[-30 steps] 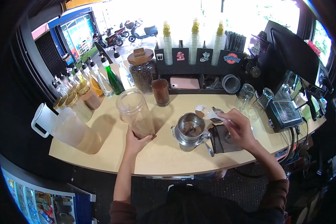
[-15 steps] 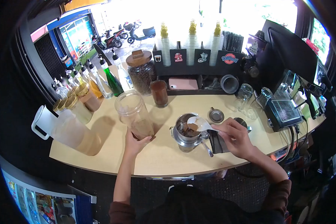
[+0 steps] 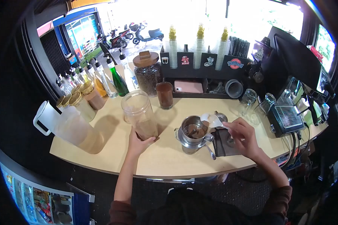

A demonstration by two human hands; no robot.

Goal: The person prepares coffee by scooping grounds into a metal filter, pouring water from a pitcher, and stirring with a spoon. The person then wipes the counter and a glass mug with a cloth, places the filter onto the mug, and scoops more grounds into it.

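My left hand (image 3: 139, 142) is wrapped round the lower part of a clear plastic jar (image 3: 138, 107) that has no lid and holds brown powder at its bottom. In my right hand (image 3: 243, 137) is a white plastic spoon (image 3: 212, 120), its bowl just right of a metal drip filter (image 3: 193, 130). Only brown traces show on the spoon. Dark and lighter brown grounds lie inside the filter, which sits on top of a cup (image 3: 191, 150). A metal spoon handle (image 3: 211, 153) sticks out beside the cup. Behind my right hand rests a small round metal piece (image 3: 221, 117).
A dark cloth (image 3: 224, 143) lies under my right hand. A glass of brown liquid (image 3: 164, 96) and a jar of beans (image 3: 148, 77) stand behind. To the left are a white pitcher (image 3: 73, 127) and several pump bottles; drinking glasses (image 3: 248, 98) and a black machine (image 3: 287, 116) stand right.
The white spoon has moved right, from over the filter to beside it, and the brown powder in its bowl is gone. My left hand keeps hold of the jar. The view has shifted slightly.
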